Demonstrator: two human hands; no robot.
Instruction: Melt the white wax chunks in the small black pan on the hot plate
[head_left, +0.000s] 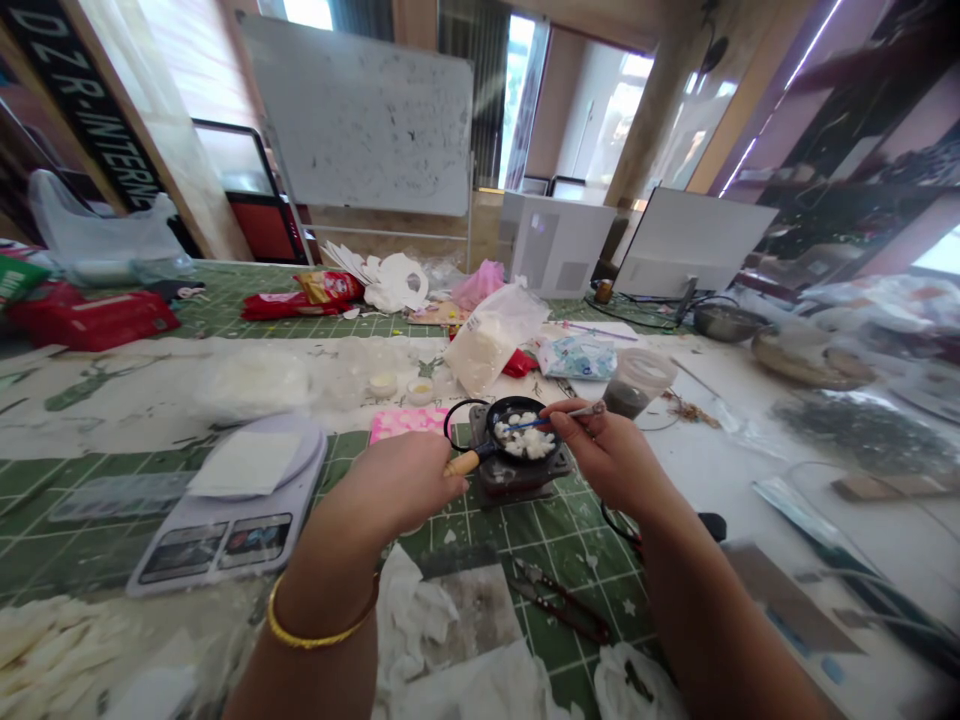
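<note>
Room: whiteboard stands beyond the pan. Table: green gridded cover lies under the pan, white surface to its right. Left hand: wraps the pan's wooden handle, long axis running leftward, slightly nearward. Right hand: just beside the pan's right rim, pinches a thin stick. Pan: sits between both hands on a small stove. White pieces: inside the pan.

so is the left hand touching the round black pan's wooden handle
Touching: the head view shows the left hand gripping that wooden handle.
</note>
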